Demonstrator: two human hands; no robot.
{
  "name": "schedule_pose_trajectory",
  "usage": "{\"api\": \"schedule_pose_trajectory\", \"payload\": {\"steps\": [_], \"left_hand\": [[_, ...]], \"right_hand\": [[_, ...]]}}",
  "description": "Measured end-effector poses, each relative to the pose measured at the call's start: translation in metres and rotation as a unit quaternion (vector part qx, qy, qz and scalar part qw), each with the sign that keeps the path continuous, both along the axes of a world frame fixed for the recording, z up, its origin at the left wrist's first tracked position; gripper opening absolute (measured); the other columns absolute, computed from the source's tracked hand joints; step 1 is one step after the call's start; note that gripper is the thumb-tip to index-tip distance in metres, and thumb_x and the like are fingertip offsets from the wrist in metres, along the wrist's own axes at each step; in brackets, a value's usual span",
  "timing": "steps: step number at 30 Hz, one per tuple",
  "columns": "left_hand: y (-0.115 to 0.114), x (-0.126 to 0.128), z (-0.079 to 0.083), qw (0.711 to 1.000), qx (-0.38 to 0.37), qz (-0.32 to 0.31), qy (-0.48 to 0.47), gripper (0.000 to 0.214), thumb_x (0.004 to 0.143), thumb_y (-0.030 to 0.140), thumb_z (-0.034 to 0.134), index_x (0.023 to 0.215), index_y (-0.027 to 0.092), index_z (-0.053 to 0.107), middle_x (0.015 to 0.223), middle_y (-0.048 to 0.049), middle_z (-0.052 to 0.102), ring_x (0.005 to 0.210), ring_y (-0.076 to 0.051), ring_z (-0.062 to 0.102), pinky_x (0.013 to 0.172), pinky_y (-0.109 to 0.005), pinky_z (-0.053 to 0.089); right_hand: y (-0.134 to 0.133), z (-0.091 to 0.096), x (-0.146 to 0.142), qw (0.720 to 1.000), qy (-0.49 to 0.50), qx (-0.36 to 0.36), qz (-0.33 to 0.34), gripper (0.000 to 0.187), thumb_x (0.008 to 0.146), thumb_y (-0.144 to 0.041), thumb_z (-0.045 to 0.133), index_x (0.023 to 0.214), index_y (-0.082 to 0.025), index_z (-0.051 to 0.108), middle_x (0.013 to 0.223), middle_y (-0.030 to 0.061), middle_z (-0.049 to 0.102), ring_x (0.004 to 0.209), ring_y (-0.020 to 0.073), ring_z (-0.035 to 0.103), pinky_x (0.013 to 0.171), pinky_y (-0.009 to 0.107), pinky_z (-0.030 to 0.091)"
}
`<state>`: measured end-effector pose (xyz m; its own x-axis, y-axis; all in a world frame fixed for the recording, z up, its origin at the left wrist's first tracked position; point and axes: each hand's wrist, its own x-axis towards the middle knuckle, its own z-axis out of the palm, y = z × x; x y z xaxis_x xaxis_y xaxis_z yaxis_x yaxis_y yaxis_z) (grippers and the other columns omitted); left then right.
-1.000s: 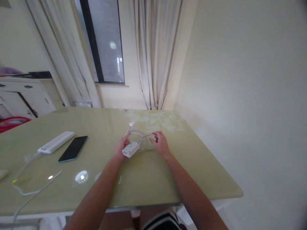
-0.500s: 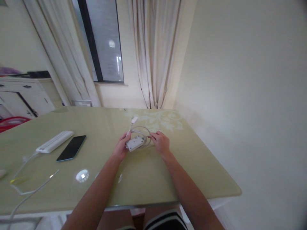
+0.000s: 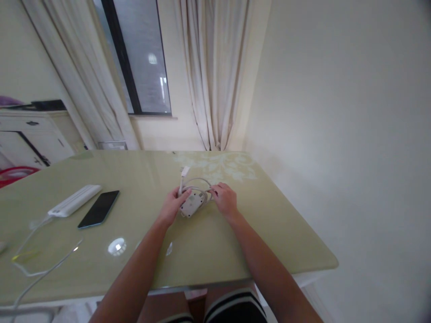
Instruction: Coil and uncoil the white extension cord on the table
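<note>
A small white power strip [image 3: 191, 205], its flat side with small dark dots facing me, is held just over the table by my left hand [image 3: 172, 205]. The left thumb lies over the strip's upper corner, and the fingers behind it are partly hidden. From the strip runs a pale cord [image 3: 198, 179], gathered in loops above and to its right. Its white plug [image 3: 185, 171] sticks up beyond my left fingers. My right hand [image 3: 225, 198] is closed, pinching the cord's loops at their right side.
On the left of the glossy greenish table [image 3: 286, 233] lie a black-screened phone [image 3: 99, 209] and a long white power strip [image 3: 74, 200]. A white cable [image 3: 43, 271] trails at the front left. A wall [image 3: 353, 134] borders the right side.
My left hand has tilted the small power strip, so more of its flat dotted face shows, and the thumb now lies over it. The right hand stays on the cord. The view has shifted slightly.
</note>
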<state>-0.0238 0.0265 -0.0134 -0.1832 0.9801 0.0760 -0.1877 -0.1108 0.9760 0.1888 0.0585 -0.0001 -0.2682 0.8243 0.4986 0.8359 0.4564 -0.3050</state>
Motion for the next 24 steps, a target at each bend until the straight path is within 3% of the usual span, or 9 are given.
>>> {"api": "schedule_pose_trajectory", "payload": {"steps": [5, 9, 14, 18, 21, 24], "left_hand": [[-0.004, 0.005, 0.001, 0.998, -0.016, 0.011, 0.055, 0.031, 0.059, 0.031, 0.094, 0.073, 0.015, 0.071, 0.061, -0.0001, 0.063, 0.051, -0.011, 0.051, 0.048, -0.021, 0.036], [-0.005, 0.003, 0.002, 0.998, -0.015, -0.022, 0.05, 0.033, 0.057, 0.028, 0.093, 0.081, 0.016, 0.074, 0.067, -0.0008, 0.066, 0.056, -0.013, 0.055, 0.052, -0.022, 0.041], [-0.008, -0.004, 0.008, 0.992, 0.005, -0.091, 0.088, 0.036, 0.056, 0.022, 0.094, 0.086, 0.017, 0.076, 0.079, -0.0034, 0.071, 0.07, -0.017, 0.063, 0.066, -0.025, 0.05], [-0.006, -0.006, 0.006, 0.991, 0.001, -0.114, 0.074, 0.041, 0.057, 0.024, 0.094, 0.093, 0.016, 0.077, 0.088, -0.0069, 0.075, 0.076, -0.019, 0.067, 0.07, -0.027, 0.053], [0.001, -0.011, -0.002, 0.999, -0.017, -0.052, -0.002, 0.04, 0.055, 0.03, 0.096, 0.084, 0.014, 0.074, 0.075, -0.0035, 0.07, 0.064, -0.014, 0.062, 0.059, -0.023, 0.049], [0.009, -0.021, -0.008, 0.995, -0.031, 0.026, -0.089, 0.043, 0.053, 0.035, 0.096, 0.079, 0.016, 0.068, 0.063, 0.004, 0.059, 0.05, -0.008, 0.052, 0.047, -0.02, 0.041]], "right_hand": [[-0.006, -0.001, -0.009, 0.994, -0.077, 0.035, 0.064, 0.021, 0.099, -0.026, 0.059, 0.108, -0.027, 0.077, 0.105, 0.0076, 0.071, 0.105, 0.0237, 0.059, 0.089, 0.033, 0.044], [-0.005, -0.002, -0.012, 0.996, -0.071, -0.001, 0.051, 0.022, 0.1, -0.031, 0.06, 0.114, -0.029, 0.076, 0.101, 0.0068, 0.072, 0.099, 0.0226, 0.062, 0.082, 0.031, 0.045], [-0.004, -0.001, -0.011, 0.998, 0.012, -0.053, -0.011, 0.022, 0.1, -0.037, 0.059, 0.11, -0.03, 0.078, 0.099, 0.0043, 0.073, 0.087, 0.0195, 0.067, 0.069, 0.028, 0.043], [0.002, 0.0, -0.004, 0.988, 0.147, -0.052, -0.009, 0.02, 0.096, -0.03, 0.063, 0.105, -0.028, 0.081, 0.092, 0.0043, 0.075, 0.081, 0.0184, 0.067, 0.074, 0.028, 0.046], [0.014, -0.002, 0.007, 0.949, 0.314, -0.016, 0.003, 0.018, 0.091, -0.03, 0.066, 0.095, -0.022, 0.081, 0.089, 0.0046, 0.075, 0.079, 0.017, 0.066, 0.077, 0.027, 0.047], [0.031, -0.006, 0.024, 0.863, 0.502, -0.019, -0.047, 0.024, 0.084, -0.04, 0.071, 0.086, -0.017, 0.078, 0.072, 0.0012, 0.068, 0.063, 0.0132, 0.057, 0.061, 0.024, 0.043]]}}
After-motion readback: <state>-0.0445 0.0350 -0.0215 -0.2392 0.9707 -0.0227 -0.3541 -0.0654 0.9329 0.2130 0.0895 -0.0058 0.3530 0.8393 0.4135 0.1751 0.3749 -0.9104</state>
